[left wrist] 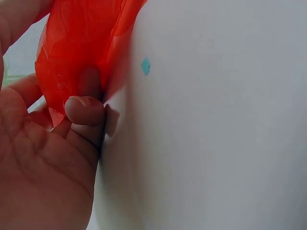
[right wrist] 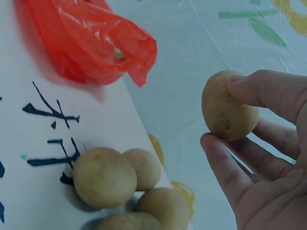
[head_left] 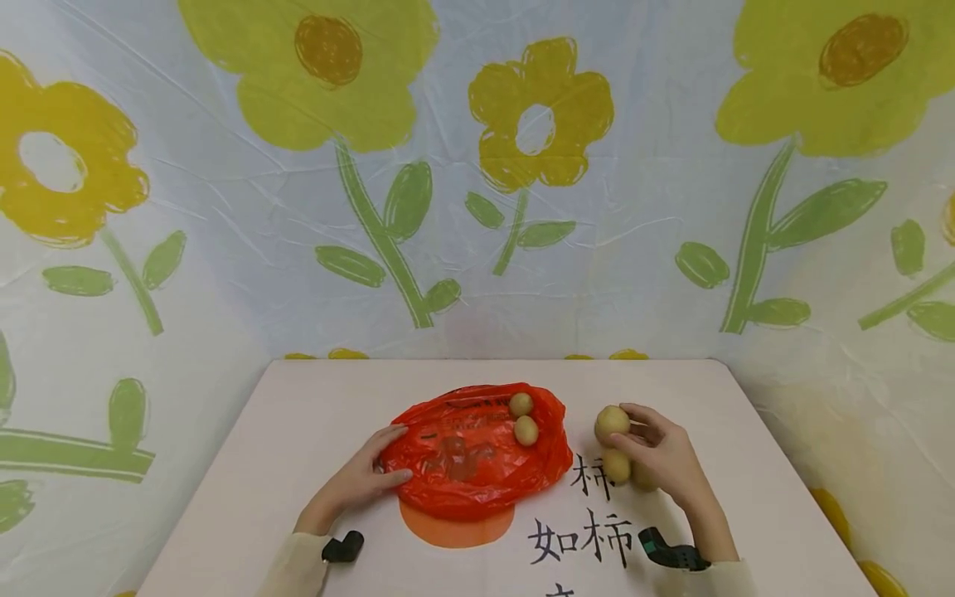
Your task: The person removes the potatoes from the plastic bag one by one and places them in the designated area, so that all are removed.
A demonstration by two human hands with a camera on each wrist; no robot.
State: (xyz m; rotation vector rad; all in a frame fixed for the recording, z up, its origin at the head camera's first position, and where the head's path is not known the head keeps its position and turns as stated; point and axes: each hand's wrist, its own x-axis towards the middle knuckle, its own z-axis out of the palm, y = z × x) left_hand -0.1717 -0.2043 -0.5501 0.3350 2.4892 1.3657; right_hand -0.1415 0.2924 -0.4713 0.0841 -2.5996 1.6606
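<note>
A crumpled red plastic bag (head_left: 462, 464) lies on the table, with two small potatoes (head_left: 525, 431) at its right end. Dark shapes show dimly through its film. At the bag's left edge my left hand (head_left: 373, 473) holds the plastic, thumb toward the front and fingers farther back. Up close, the bag's red corner (left wrist: 72, 52) sits among the fingers. My right hand (head_left: 664, 456) pinches a round tan potato (right wrist: 228, 106) between thumb and fingertips, raised right of the bag. Below that hand, several more potatoes (right wrist: 104, 177) are clustered on the table.
The pale table (head_left: 313, 398) carries black brushed characters (head_left: 582, 535) and an orange printed shape (head_left: 457, 531) in front of the bag. A flower-print cloth (head_left: 597, 249) hangs behind and at both sides. Dark wrist devices (head_left: 671, 551) sit on both arms.
</note>
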